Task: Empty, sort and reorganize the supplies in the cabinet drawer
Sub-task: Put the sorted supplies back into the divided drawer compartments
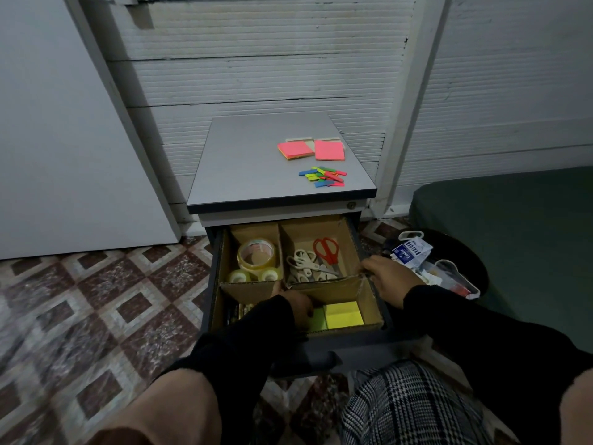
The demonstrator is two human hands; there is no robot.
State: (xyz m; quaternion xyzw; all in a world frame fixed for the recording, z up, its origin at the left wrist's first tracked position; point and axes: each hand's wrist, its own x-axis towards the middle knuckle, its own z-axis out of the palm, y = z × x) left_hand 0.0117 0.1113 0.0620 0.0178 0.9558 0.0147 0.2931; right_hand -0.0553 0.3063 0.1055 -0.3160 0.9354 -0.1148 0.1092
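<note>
Open dark metal cabinet drawer point(372, 319) is pulled out toward the near side, under the grey cabinet tabletop point(256, 162). Brown cardboard dividers point(324, 285) split it into four compartments.

Far left compartment: large clear tape roll point(255, 254) leaning on two small clear tape rolls point(253, 275); they fill most of it. Far right compartment: red-handled scissors point(326, 249) and several white-handled scissors point(303, 263) overlapping; bare cardboard floor only at the far edge. Near right compartment: yellow sticky note pads point(343, 314) lying flat, a greenish pad just left of them. Near left compartment is mostly hidden by the sleeve; contents too dark to tell.

Left hand point(296, 305) reaches down into the near right compartment, fingers curled onto the greenish pad; can't tell whether it grips or only touches. Right hand point(386, 277) sits at the drawer's right edge, fingers pinching the top corner of the cardboard divider wall there.

Tabletop: two pink sticky note pads point(312, 150) side by side at far right, a loose pile of small coloured page flags point(323, 176) just nearer. Left and middle of the tabletop are bare.

Right of the drawer, on the floor: a dark round container point(475, 252) holding packets and plastic bags, close to the right hand. Left: patterned tile floor point(96, 300), open. Knees and a checked cloth point(414, 409) crowd the near side.
</note>
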